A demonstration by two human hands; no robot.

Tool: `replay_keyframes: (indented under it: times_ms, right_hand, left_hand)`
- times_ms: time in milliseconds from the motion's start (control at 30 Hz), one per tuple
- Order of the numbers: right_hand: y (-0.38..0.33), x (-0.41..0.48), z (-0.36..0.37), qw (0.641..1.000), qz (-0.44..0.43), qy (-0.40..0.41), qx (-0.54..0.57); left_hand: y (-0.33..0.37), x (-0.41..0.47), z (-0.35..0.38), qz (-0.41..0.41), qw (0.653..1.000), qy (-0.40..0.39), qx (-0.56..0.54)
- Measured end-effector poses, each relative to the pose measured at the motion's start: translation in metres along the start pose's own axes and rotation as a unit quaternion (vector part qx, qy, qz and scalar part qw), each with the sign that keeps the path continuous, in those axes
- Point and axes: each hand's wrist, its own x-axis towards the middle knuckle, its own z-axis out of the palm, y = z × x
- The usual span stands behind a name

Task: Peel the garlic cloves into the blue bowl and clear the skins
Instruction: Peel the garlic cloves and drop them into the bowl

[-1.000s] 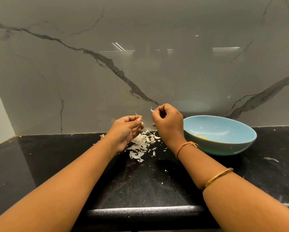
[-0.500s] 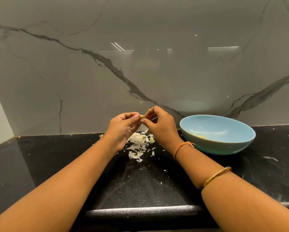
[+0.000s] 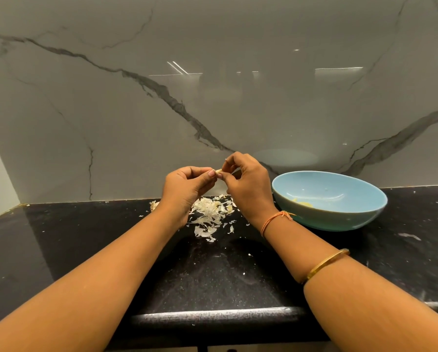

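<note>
Above the black counter, my left hand [image 3: 186,190] pinches a small pale garlic clove [image 3: 219,170] at its fingertips. My right hand [image 3: 248,185] meets it from the right, its fingertips pinching at the clove's skin. A pile of white garlic skins [image 3: 211,212] lies on the counter right under both hands. The blue bowl [image 3: 339,217] sits to the right of my right wrist, with a few yellowish peeled cloves [image 3: 304,204] at its bottom.
The black counter [image 3: 212,275] runs to a rounded front edge near me. A grey marble wall [image 3: 212,97] stands close behind the hands. A garlic piece [image 3: 153,205] lies left of my left wrist. Small skin scraps [image 3: 409,236] dot the counter at the right.
A second ago my right hand was lifted apart, holding a scrap of skin. It has come back to the clove, and both hands now work together at it.
</note>
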Motion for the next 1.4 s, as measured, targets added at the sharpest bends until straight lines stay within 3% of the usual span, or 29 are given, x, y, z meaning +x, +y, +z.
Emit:
replay_keyframes:
  times_ms: [600,900,1067,1233,1400]
  right_hand:
    - [0.0007,-0.0002,0.001,0.999,-0.026,-0.001,-0.045]
    - [-0.0019,-0.0001,0.0011,0.999,0.009,-0.033,0.004]
    - [-0.0066,-0.0025,0.002,0.994,0.015,-0.108,-0.001]
    - [-0.003,0.0002,0.0018,0.991,0.065,-0.113,-0.014]
    - [-0.0015,0.0017,-0.0011,0.998,0.05,-0.042,-0.01]
  left_hand:
    - [0.0016,-0.0032,0.0025,0.103,0.983,0.021,0.15]
    - [0.0005,-0.0023,0.0029,-0.029,0.998,0.034,-0.052]
    - [0.0032,0.0013,-0.0004,-0.059,0.988,0.067,-0.123]
    - [0.0019,0.0029,-0.0018,-0.063,0.987,0.086,-0.123]
    - [-0.0011,0.0013,-0.0011,-0.039,0.996,0.068,-0.048]
